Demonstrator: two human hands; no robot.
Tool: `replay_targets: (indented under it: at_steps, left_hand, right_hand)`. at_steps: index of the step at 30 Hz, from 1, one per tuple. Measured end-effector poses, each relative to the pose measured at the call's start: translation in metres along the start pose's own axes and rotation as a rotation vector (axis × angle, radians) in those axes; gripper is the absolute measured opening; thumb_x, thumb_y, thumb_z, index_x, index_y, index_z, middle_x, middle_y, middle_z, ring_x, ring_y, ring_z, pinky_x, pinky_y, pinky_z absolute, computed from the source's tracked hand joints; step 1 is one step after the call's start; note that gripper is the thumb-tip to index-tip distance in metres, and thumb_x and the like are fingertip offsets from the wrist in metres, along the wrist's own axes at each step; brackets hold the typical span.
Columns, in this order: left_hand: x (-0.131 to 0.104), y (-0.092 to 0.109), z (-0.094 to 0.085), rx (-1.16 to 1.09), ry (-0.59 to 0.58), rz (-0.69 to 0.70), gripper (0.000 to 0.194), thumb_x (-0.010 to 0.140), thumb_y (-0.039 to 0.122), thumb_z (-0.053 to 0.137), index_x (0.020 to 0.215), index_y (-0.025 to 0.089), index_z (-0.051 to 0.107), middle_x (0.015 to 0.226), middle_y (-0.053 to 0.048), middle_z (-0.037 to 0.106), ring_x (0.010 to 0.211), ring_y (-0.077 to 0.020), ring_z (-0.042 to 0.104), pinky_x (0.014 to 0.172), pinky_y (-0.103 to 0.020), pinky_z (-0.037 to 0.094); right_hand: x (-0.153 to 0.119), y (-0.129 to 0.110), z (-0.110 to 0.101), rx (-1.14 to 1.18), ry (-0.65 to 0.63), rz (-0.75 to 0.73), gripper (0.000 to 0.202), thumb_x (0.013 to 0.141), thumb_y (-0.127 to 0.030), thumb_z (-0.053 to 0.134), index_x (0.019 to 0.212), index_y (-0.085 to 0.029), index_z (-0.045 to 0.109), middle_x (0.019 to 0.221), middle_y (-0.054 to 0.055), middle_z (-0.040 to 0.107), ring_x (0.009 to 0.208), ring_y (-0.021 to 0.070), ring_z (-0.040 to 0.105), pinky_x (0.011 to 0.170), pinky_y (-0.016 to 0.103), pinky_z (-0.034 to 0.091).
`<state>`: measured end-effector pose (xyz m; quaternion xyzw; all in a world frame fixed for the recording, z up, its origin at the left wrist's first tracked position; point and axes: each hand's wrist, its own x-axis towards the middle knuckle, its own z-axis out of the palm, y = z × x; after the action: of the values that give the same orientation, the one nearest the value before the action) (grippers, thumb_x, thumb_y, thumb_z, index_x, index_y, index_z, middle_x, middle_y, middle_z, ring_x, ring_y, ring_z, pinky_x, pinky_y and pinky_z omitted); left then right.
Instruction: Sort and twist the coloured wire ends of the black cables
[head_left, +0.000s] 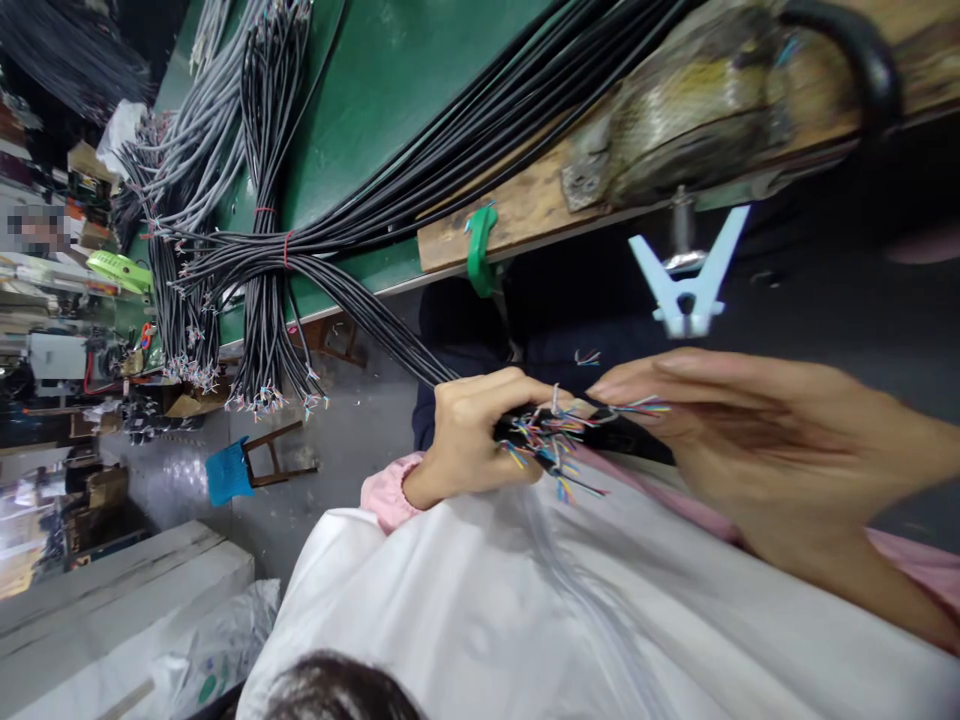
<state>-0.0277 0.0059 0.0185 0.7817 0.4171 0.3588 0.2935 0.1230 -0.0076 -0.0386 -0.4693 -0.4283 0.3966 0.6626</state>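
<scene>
My left hand (pixel 469 430) is wrapped round a bundle of black cables (pixel 375 325) close to their ends. Short coloured inner wires (pixel 551 430) fan out from the cut ends beside its thumb. Just right of them, my right hand (pixel 772 440) has its fingertips closed on one cable end, whose coloured wires (pixel 645 406) stick out in front of the fingers. Its thumb is partly hidden. The held bundle runs up to the green table, where a red tie (pixel 286 250) binds it.
More tied black cables (pixel 262 130) and grey cables (pixel 202 120) lie on the green table (pixel 375 110). A wooden board (pixel 517 215) along its edge carries a green clamp (pixel 481 250) and a taped device with a light-blue V-shaped piece (pixel 686 285). A blue-seated stool (pixel 229 472) stands on the floor.
</scene>
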Motion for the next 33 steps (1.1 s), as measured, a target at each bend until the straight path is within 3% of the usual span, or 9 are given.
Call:
replay_targets:
  at_steps: [3,6,9,16,20,24,27,30,33]
  left_hand:
    - [-0.001,-0.001,0.000,0.013,-0.012,-0.012,0.022,0.088,0.019,0.051,0.084,0.014,0.071,0.075,-0.002,0.073,0.066,-0.0087,0.066,0.063,-0.019,0.052]
    - [-0.006,-0.005,0.003,0.067,-0.037,-0.053,0.024,0.089,0.026,0.052,0.086,0.015,0.072,0.076,-0.003,0.073,0.066,-0.0099,0.065,0.065,-0.021,0.053]
    - [-0.011,-0.011,0.008,0.116,-0.057,-0.096,0.025,0.089,0.035,0.058,0.089,0.015,0.073,0.074,-0.002,0.072,0.064,-0.0109,0.063,0.065,-0.023,0.053]
    - [-0.007,-0.012,0.012,0.179,-0.040,-0.063,0.040,0.095,0.050,0.057,0.086,0.016,0.076,0.069,-0.002,0.072,0.057,-0.0086,0.061,0.063,-0.021,0.051]
    - [-0.005,-0.013,0.015,0.157,0.037,-0.020,0.052,0.096,0.059,0.051,0.081,0.017,0.077,0.063,-0.002,0.070,0.053,-0.0084,0.058,0.058,-0.021,0.049]
    - [-0.009,-0.014,0.015,0.207,-0.013,-0.064,0.044,0.096,0.052,0.053,0.085,0.017,0.078,0.064,-0.001,0.070,0.055,-0.0089,0.059,0.061,-0.022,0.049]
    - [-0.014,-0.014,0.015,0.208,-0.019,-0.083,0.034,0.095,0.043,0.054,0.089,0.017,0.076,0.069,-0.001,0.071,0.059,-0.0097,0.060,0.064,-0.023,0.050]
    - [-0.016,-0.015,0.015,0.206,-0.028,-0.085,0.028,0.094,0.034,0.053,0.093,0.017,0.076,0.072,-0.001,0.071,0.063,-0.0098,0.062,0.067,-0.023,0.051]
    - [-0.016,-0.015,0.016,0.244,-0.089,-0.130,0.025,0.091,0.034,0.057,0.095,0.017,0.075,0.074,-0.002,0.071,0.066,-0.0107,0.063,0.069,-0.024,0.052]
  right_hand:
    - [0.011,-0.005,0.004,0.076,-0.113,-0.154,0.006,0.087,-0.033,0.074,0.090,-0.028,0.073,0.068,0.000,0.074,0.055,0.0146,0.070,0.047,0.022,0.059]
    - [0.024,-0.011,0.009,0.083,-0.136,-0.349,0.020,0.092,-0.032,0.068,0.073,-0.024,0.065,0.059,0.000,0.069,0.050,0.0131,0.066,0.040,0.020,0.051]
    - [0.029,-0.014,0.010,0.018,-0.105,-0.450,0.021,0.092,-0.029,0.066,0.072,-0.024,0.064,0.058,0.001,0.068,0.048,0.0136,0.064,0.037,0.020,0.047]
    - [0.024,-0.012,0.005,-0.134,-0.108,-0.482,0.025,0.095,-0.032,0.061,0.071,-0.025,0.060,0.057,0.002,0.065,0.049,0.0142,0.062,0.033,0.021,0.039]
    - [0.023,-0.011,0.000,-0.167,-0.110,-0.464,0.018,0.092,-0.028,0.065,0.074,-0.024,0.061,0.058,0.003,0.064,0.050,0.0142,0.062,0.034,0.020,0.040]
    - [0.020,-0.008,-0.005,-0.179,-0.113,-0.396,0.011,0.088,-0.024,0.069,0.077,-0.025,0.066,0.059,0.003,0.066,0.048,0.0144,0.063,0.034,0.020,0.043]
    - [0.018,-0.002,-0.005,-0.115,-0.010,-0.364,0.003,0.086,-0.029,0.073,0.086,-0.027,0.071,0.061,0.003,0.068,0.046,0.0162,0.064,0.034,0.023,0.047]
    - [0.016,0.001,-0.008,-0.045,0.064,-0.320,0.023,0.081,-0.031,0.079,0.104,-0.029,0.075,0.069,0.004,0.074,0.049,0.0188,0.068,0.038,0.026,0.054]
    - [0.013,-0.004,-0.013,-0.088,0.006,-0.212,0.022,0.079,-0.032,0.082,0.100,-0.029,0.077,0.072,0.004,0.076,0.050,0.0195,0.069,0.038,0.025,0.055]
